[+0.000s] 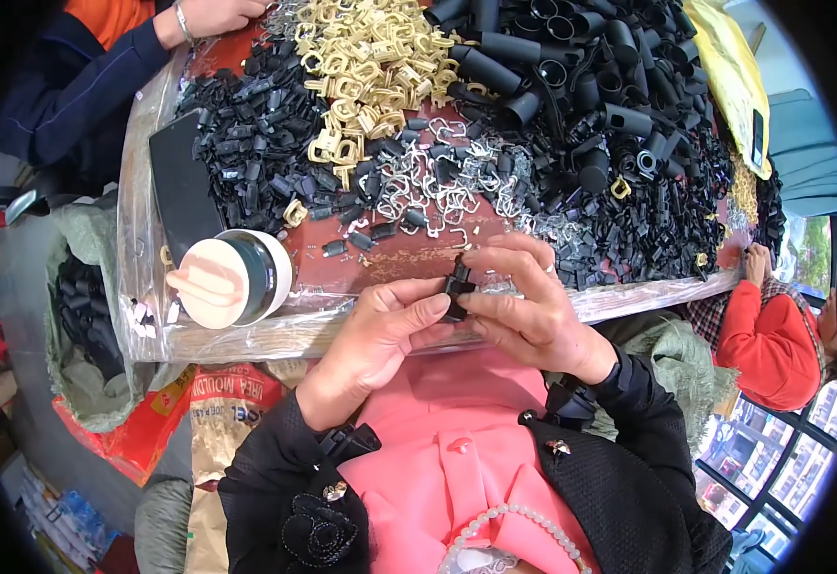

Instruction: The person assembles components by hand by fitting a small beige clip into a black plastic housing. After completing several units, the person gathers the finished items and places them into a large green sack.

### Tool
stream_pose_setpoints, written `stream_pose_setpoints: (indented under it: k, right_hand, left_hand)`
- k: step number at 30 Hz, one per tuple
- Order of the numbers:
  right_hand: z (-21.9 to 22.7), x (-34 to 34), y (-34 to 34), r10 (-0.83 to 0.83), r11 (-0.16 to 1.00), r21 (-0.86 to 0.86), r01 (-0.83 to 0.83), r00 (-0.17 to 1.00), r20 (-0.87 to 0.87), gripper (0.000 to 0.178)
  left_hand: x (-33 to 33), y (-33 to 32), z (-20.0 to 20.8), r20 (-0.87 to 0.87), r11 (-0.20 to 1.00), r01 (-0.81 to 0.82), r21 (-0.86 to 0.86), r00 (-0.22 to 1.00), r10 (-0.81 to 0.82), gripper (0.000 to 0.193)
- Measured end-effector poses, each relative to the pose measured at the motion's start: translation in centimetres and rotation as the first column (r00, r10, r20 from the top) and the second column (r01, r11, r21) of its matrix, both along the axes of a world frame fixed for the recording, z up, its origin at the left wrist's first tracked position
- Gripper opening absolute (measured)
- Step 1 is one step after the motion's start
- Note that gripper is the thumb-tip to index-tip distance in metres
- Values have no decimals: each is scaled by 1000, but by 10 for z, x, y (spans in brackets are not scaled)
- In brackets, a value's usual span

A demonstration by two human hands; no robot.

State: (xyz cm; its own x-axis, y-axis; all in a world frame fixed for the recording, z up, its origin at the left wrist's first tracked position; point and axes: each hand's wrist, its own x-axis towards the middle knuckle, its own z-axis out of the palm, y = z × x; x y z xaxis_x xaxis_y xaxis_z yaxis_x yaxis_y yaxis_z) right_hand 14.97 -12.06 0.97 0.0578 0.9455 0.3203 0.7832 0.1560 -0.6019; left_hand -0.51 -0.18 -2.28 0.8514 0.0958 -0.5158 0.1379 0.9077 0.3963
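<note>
My left hand (pixel 380 330) and my right hand (pixel 524 306) meet at the table's near edge and both pinch one small black plastic part (pixel 456 287) between the fingertips. The thumb of my left hand presses its lower end; my right hand's fingers curl over its top. Just beyond the hands lie loose small black pieces (pixel 356 241) and a heap of bent silver wire clips (pixel 438 187) on the red tabletop (pixel 409 260).
Piles cover the table: small black parts (pixel 256 134), beige plastic buckles (pixel 371 57), black tubes (pixel 581 86). A lidded round cup (pixel 232 277) and a dark phone (pixel 181 191) sit at left. Another person's hand (pixel 213 14) reaches in top left; a person in red (pixel 768 330) sits right. Sacks (pixel 93 316) stand below left.
</note>
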Motion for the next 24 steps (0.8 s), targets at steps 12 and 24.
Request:
stream_pose_setpoints:
  k: [12, 24]
  right_hand:
    - [-6, -5, -8, 34, 999, -31, -35, 999, -33, 34]
    - [-7, -12, -11, -21, 999, -48, 18, 998, -65, 38]
  left_hand:
    - [1, -3, -2, -4, 999, -47, 0, 999, 47, 28]
    - [1, -5, -2, 24, 996, -83, 10, 996, 83, 31]
